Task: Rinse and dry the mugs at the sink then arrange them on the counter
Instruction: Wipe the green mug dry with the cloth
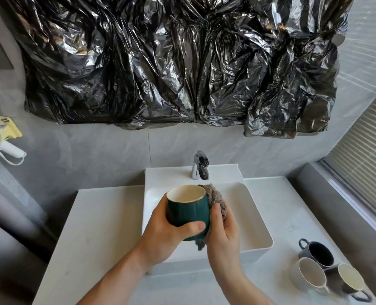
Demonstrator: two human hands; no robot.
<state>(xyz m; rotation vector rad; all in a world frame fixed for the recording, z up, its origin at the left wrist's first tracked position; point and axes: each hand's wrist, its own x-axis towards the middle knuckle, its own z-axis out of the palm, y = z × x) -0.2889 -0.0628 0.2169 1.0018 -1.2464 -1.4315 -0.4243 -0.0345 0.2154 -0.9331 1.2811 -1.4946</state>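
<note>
over the sink (244,208) our left hand (167,234) curls round the green mug (186,213) to steady it, while our right hand (223,230) presses a cloth (215,197) against its side to dry it.

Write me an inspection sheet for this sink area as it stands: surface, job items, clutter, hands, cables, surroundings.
Surface: white counter on both sides of a white sink; no water seen running from the faucet.
Job's things: green mug held over the sink, mouth up, a grey-brown cloth against its right side. Three mugs stand on the counter to the right: dark mug, white mug, grey mug.
Clutter: nothing seen on the counter.
Hands: left hand grips the green mug; right hand holds the cloth to it.
Cables: nothing seen.
Surroundings: crumpled black plastic sheet on the tiled wall; window blinds at right; bundled items at left, unclear.
</note>
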